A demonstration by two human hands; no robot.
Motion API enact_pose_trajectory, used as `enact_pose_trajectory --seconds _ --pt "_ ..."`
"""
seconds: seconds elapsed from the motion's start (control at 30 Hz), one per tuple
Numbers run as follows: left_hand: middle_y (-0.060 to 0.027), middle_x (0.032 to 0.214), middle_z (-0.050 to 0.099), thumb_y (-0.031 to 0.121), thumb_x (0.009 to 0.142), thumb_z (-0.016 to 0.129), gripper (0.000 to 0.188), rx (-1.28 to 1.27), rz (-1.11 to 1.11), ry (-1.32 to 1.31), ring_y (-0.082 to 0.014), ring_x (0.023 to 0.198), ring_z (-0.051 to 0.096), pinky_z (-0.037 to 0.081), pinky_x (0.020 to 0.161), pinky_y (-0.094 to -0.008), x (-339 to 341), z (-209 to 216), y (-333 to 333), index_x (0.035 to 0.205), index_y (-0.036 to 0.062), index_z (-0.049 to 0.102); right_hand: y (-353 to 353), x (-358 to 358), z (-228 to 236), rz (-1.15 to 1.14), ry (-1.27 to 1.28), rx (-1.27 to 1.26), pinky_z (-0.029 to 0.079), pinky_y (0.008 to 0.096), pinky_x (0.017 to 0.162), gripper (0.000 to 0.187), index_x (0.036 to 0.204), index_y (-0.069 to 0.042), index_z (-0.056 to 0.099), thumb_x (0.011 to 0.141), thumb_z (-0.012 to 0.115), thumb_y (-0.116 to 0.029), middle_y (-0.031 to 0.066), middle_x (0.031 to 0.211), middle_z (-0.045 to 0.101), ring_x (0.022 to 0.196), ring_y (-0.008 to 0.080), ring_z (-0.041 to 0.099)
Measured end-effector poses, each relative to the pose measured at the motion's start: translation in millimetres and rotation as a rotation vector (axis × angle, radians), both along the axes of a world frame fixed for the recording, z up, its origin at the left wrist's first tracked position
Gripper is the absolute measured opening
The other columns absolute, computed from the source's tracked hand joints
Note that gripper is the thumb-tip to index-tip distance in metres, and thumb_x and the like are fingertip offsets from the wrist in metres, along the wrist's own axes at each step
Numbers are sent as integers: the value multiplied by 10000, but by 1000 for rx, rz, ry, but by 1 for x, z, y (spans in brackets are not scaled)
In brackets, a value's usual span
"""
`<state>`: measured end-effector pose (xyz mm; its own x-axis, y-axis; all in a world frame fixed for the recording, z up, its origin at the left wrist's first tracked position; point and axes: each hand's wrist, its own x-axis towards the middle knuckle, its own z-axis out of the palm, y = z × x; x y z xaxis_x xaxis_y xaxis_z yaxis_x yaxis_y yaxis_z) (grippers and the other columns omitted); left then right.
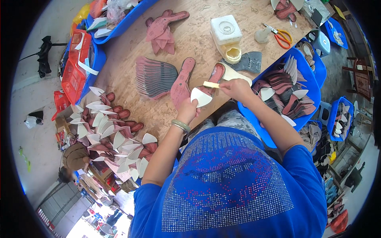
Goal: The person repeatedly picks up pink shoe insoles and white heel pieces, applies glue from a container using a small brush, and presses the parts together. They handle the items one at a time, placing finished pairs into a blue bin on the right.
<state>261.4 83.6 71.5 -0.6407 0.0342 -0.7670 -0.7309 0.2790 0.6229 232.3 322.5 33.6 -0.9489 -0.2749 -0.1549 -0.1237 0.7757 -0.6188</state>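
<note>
My left hand point(186, 111) pinches a white, rounded triangular piece point(201, 98) above the table's near edge. In my right hand point(239, 89) is a flat pale-yellow stick point(211, 84), its free end pointing left just above the white piece. Beyond the stick lies a red shoe insole point(218, 72), partly covered by my hands' work. A cream-coloured piece point(235, 74) lies beside it, behind my right hand. Left of these rests another pink-red insole point(182, 82), next to a fanned row of insoles point(156, 78). Whether the stick touches the white piece I cannot tell.
A white container with a yellowed spout point(233, 54) stands ahead, near a dark grey sheet point(249, 62) and orange-handled pliers point(282, 37). Insoles with white pieces heap at left point(107, 129). A blue bin point(313, 95) of insoles flanks my right arm. A person point(75, 156) is at far left.
</note>
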Motion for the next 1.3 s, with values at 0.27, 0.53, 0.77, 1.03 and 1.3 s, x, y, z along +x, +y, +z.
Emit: enact_pose_trajectory --seconds 0.27,0.53,0.77,1.03,1.3 --pt "-24 593 540 184 879 472 219 14 -3 -19 -91 417 447 368 398 -242 -2 6 2 834 4 588 -5 -10 -3 40 220 -65 513 413 554 189 881 -197 740 811 616 -320 96 691 667 618 282 648" --pt "-18 592 535 188 881 464 236 -11 25 -18 -85 421 445 354 394 -232 2 1 3 878 -3 603 -17 -7 -2 64 195 18 527 400 561 195 849 -171 748 810 631 -322 106 656 664 595 273 656" --pt "-20 593 541 193 884 459 238 2 37 -42 -85 420 448 350 393 -234 2 7 7 884 0 598 -24 6 -1 32 188 -29 501 404 511 150 771 -172 724 791 632 -289 92 612 625 556 271 632" --pt "-21 590 543 188 883 466 219 14 43 -22 -88 413 444 343 389 -239 6 -2 3 853 11 591 -9 1 -8 82 264 -19 481 411 487 155 773 -185 711 796 600 -290 95 596 609 537 280 617" --pt "-20 588 547 192 895 486 195 49 144 -66 -85 402 439 330 381 -238 3 1 5 808 38 568 25 -41 -31 -71 169 131 533 420 597 203 912 -212 733 837 580 -321 100 729 679 655 281 663"
